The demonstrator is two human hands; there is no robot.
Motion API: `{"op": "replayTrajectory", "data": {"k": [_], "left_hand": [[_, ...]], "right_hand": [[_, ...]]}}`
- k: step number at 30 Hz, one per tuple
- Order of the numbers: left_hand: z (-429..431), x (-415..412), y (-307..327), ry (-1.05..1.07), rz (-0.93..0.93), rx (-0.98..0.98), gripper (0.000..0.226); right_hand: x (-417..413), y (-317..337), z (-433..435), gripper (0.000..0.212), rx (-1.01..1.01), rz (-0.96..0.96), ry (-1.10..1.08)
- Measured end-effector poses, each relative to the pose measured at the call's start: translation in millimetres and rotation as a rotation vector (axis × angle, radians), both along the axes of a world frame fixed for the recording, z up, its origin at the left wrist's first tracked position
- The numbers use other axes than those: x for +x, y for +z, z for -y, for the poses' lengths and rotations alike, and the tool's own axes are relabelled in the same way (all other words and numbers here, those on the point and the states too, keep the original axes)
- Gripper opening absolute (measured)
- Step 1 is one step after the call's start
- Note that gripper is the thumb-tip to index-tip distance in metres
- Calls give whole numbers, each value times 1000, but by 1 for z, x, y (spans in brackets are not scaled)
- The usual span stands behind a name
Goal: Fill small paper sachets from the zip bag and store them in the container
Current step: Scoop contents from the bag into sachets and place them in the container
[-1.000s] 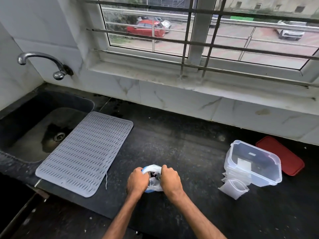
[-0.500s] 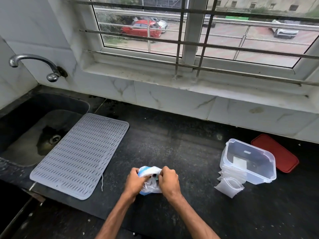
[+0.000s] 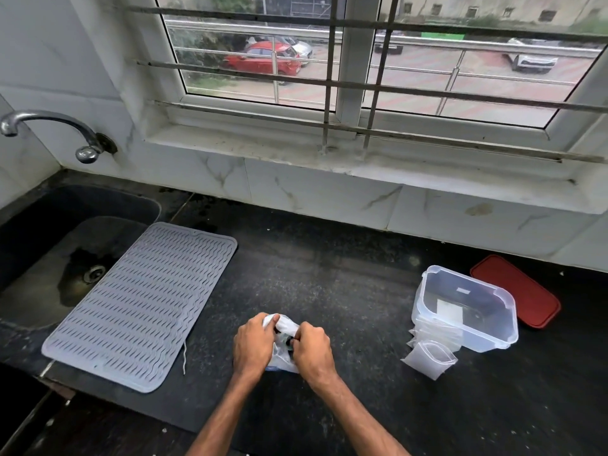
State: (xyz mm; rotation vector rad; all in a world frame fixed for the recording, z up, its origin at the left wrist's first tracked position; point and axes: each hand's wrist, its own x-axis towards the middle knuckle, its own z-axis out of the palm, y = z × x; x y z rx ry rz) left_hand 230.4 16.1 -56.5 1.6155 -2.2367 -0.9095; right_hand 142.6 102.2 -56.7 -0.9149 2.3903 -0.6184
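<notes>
1. Holds the zip bag (image 3: 283,325) low at the near middle of the counter (image 3: 329,284), squeezed between the left hand (image 3: 251,343) and the right hand (image 3: 312,348).
2. Curls the fingers of both hands tight on the top of the bag, one hand on each side, knuckles close together.
3. Looks like opening the bag's mouth. Cannot tell if open yet, with only something dark showing in the gap.
4. Probably needs a sideways pull next, along the bag's top edge: left hand to the left, right hand to the right.
5. Has the small sachets (image 3: 429,358) off to the right, leaning on the clear container (image 3: 493,337), so nearer the right hand.
6. Leaves the red lid (image 3: 516,292) flat just behind the container, with the box open on top.
7. Has bare counter between the hands and the container for reaching across.
8. Has the grey mat (image 3: 141,304) and the sink (image 3: 98,199) on the left, well apart.
9. Works close to the front edge, so watch for spills there.
</notes>
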Motion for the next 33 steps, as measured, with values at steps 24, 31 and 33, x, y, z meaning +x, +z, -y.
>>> {"op": "replayTrajectory", "data": {"k": [24,31,33], "left_hand": [[6,0,-12,131,-459,590,18],[-2,0,7,-94,65,88,29],[-3,-2,10,-73,2,129,28]], "right_hand": [[-11,-14,-13,10,-31,181,-102],[-10,-22,-14,7,-50,185,-121],[-9,-20,-15,8,-52,185,-123]]}}
